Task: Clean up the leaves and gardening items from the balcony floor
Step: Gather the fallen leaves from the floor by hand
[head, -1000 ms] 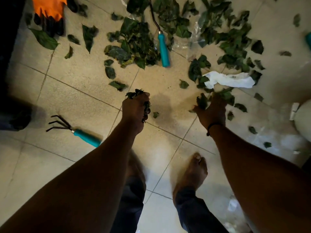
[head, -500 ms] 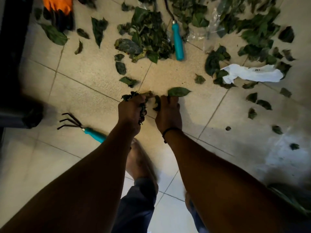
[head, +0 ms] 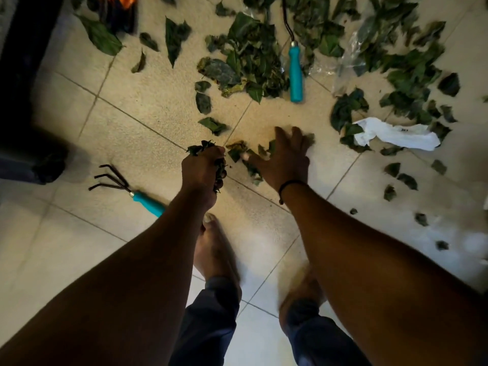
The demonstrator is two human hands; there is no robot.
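Green leaves lie scattered over the tiled floor, with a thick pile (head: 248,62) at the top middle and more leaves (head: 406,62) to the right. My left hand (head: 202,170) grips a bunch of leaves (head: 203,149) that stick out above and below the fist. My right hand (head: 285,159) reaches down with spread fingers onto a few loose leaves (head: 240,151) just right of the fist. A small hand rake (head: 126,188) with a teal handle lies at the left. Another teal-handled tool (head: 295,72) lies beside the pile.
A crumpled white paper (head: 396,134) lies at the right among leaves. Clear plastic (head: 351,59) sits near the top right. An orange and black glove (head: 118,6) is at the top left, beside a dark object (head: 26,101). My bare feet (head: 214,249) stand below the hands.
My right hand brought a leaf over to the left fist, then moved forward and right and now spreads over loose leaves. The left fist has kept its bunch.
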